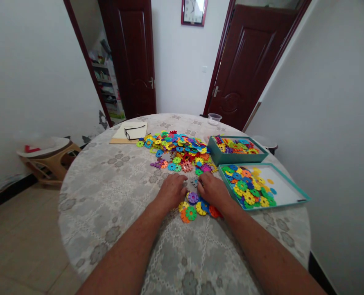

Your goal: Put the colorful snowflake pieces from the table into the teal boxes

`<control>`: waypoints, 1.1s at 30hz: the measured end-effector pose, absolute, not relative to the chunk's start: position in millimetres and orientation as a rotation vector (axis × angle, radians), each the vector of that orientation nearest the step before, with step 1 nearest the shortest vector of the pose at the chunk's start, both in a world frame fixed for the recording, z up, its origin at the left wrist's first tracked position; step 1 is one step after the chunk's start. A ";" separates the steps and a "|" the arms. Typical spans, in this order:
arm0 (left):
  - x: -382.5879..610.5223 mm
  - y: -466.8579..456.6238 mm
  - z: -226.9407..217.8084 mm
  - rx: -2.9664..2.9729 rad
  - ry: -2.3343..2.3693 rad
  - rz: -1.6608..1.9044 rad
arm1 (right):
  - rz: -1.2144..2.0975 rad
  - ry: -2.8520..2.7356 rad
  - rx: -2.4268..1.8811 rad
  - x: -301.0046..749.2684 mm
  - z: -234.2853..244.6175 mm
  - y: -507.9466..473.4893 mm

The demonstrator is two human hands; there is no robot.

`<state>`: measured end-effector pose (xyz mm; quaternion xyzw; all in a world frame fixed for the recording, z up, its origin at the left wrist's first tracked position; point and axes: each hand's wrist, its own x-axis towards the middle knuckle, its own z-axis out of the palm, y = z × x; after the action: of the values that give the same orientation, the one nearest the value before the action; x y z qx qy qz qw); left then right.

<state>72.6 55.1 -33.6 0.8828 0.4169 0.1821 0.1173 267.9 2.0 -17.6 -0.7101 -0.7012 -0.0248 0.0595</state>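
Observation:
My left hand (pixel 172 189) rests palm down on the table, its fingers loosely bent and the thumb a little apart. Opposite it, my right hand (pixel 211 189) lies palm down with bent fingers, some of them partly hidden; I see nothing held in it. Between the fingertips lies a grey toothed plastic piece (pixel 194 181), close to my right hand. Just nearer to me is a small heap of notched plastic discs: a purple disc (pixel 192 198), a green disc (pixel 191 213), and several yellow, orange, blue and red ones. My right hand and wrist cover part of this heap.
A large pile of colourful pieces (pixel 178 143) spreads beyond my hands. To the right stand a full green box (pixel 238 158) and a shallow lid (pixel 288 186) holding discs. Glasses (pixel 134 132) lie on a pad (pixel 120 134) at left. A clear bowl (pixel 214 119) sits at the far edge.

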 end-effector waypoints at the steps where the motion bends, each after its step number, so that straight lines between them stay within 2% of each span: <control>1: 72.5 55.2 -33.8 2.579 1.222 0.532 | -0.086 -2.115 -2.144 268.2 -17.8 0.9; 12: 71.6 56.7 -34.2 2.566 1.208 0.531 | -0.163 -2.141 -2.137 264.3 -21.2 2.4; 19: 71.9 56.9 -35.8 2.534 1.223 0.560 | -0.272 -1.899 -2.092 287.7 -28.0 14.0; 25: 73.6 58.2 -33.9 2.314 1.142 0.779 | 0.066 -1.901 -1.798 275.3 -28.5 10.9; 28: 72.7 58.6 -27.9 2.223 1.118 0.752 | 0.168 -1.955 -1.645 265.1 -29.4 10.5; 33: 69.6 60.1 -18.6 2.200 1.217 0.782 | -0.068 -1.829 -1.834 280.7 -36.5 23.2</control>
<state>69.6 60.1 -18.6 0.8088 0.4472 0.2874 0.2516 280.7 23.2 -36.5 -0.6811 -0.6794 -0.0253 0.2717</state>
